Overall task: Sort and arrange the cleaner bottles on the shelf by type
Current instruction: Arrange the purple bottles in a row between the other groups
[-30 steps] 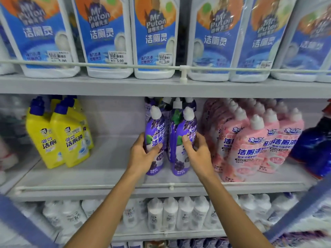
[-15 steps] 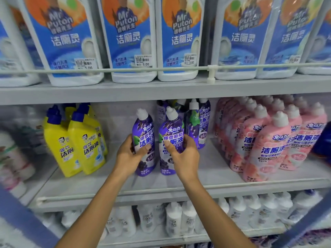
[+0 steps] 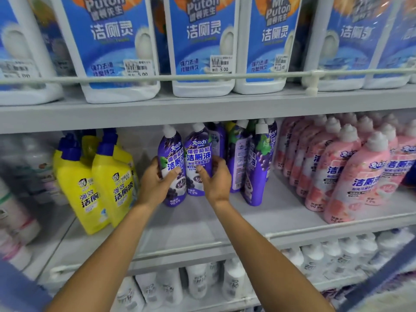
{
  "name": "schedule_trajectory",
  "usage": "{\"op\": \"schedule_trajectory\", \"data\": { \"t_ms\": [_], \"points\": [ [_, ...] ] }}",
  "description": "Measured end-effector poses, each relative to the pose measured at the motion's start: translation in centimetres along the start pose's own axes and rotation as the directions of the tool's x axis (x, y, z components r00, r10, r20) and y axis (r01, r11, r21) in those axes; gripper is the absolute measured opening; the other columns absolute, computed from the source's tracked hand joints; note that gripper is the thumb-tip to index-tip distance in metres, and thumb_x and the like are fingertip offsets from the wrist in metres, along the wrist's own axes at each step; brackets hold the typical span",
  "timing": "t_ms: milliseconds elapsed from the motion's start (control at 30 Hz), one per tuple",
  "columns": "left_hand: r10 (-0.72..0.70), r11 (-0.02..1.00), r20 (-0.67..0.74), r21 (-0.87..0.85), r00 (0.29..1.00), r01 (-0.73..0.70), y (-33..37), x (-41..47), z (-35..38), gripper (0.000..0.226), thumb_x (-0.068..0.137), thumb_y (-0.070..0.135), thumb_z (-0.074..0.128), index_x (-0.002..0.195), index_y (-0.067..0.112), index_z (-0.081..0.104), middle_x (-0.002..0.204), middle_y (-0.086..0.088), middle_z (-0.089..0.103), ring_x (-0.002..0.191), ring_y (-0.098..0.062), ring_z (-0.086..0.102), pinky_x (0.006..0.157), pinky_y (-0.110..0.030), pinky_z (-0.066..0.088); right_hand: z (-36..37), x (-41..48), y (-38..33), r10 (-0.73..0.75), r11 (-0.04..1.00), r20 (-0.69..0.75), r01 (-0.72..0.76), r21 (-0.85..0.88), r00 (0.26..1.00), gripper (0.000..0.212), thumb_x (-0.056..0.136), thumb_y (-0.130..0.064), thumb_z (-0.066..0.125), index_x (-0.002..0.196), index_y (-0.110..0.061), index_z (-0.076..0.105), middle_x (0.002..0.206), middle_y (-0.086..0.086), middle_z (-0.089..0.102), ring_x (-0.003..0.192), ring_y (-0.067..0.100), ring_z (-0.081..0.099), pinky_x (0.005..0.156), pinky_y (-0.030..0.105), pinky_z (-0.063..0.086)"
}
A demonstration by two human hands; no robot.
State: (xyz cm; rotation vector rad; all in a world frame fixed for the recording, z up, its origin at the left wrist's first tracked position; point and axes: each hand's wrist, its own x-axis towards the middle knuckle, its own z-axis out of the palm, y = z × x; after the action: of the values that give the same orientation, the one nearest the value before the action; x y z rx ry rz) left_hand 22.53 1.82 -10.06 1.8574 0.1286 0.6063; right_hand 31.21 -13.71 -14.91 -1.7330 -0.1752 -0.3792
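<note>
From the head camera, both bare hands reach onto the middle shelf (image 3: 225,224). The left hand (image 3: 155,181) wraps around a purple bottle (image 3: 171,158), thumb across its label and fingers behind it. The right hand (image 3: 217,177) clasps a second purple bottle (image 3: 198,152), thumb on the front and fingers curled round its far side. The two held bottles touch each other, upright, with white caps up; whether their bases rest on the shelf is hard to tell.

Just right of the right hand stands a cluster of more purple bottles (image 3: 255,167), some turned side-on. Further right of that cluster, pink bottles (image 3: 351,176) stand in packed rows. Left of the left hand, with a bare gap between, stand yellow bottles (image 3: 112,188) with blue caps.

Above the grip, on the upper shelf behind a rail, stand large white jugs (image 3: 202,41) with blue labels. Below the forearms, small white bottles (image 3: 198,282) fill the lower shelf, blurred.
</note>
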Motion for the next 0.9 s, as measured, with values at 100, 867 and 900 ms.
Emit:
{"op": "schedule_trajectory", "data": {
  "t_ms": [100, 867, 900],
  "points": [
    [-0.024, 1.0, -0.007, 0.001, 1.0, 0.024, -0.1, 0.8, -0.5, 0.057, 0.076, 0.048, 0.078, 0.123, 0.019, 0.063, 0.108, 0.004, 0.078, 0.095, -0.014, 0.076, 0.088, -0.048, 0.062, 0.5, 0.1, 0.1, 0.029, 0.998, 0.016, -0.03, 0.051, 0.999, 0.067, 0.074, -0.059, 0.075, 0.13, -0.029, 0.055, 0.122, -0.005, 0.072, 0.109, 0.015, 0.072, 0.09, 0.046, 0.061],
    [0.008, 1.0, -0.051, -0.009, 0.999, -0.008, -2.3, 2.9, -0.2, 0.044, 0.081, 0.048, 0.078, 0.111, 0.023, 0.058, 0.109, -0.009, 0.074, 0.097, -0.028, 0.074, 0.086, -0.056, 0.06, -6.2, 2.7, -11.0, -0.234, 0.971, -0.258, 0.212, -0.111, 0.937, 0.066, 0.088, -0.044, 0.069, 0.135, -0.002, 0.051, 0.121, 0.017, 0.065, 0.113, 0.036, 0.062, 0.099, 0.048, 0.052],
    [0.002, 1.0, -0.054, -0.007, 0.999, -0.002, -2.2, 2.9, -0.2, 0.038, 0.085, 0.041, 0.079, 0.11, 0.024, 0.057, 0.11, -0.009, 0.074, 0.097, -0.029, 0.073, 0.086, -0.056, 0.06, -5.9, 3.2, -11.1, -0.24, 0.967, -0.256, 0.207, -0.148, 0.936, 0.066, 0.087, -0.042, 0.07, 0.132, 0.002, 0.05, 0.121, 0.019, 0.062, 0.113, 0.039, 0.06, 0.103, 0.046, 0.048]
  ]
}}
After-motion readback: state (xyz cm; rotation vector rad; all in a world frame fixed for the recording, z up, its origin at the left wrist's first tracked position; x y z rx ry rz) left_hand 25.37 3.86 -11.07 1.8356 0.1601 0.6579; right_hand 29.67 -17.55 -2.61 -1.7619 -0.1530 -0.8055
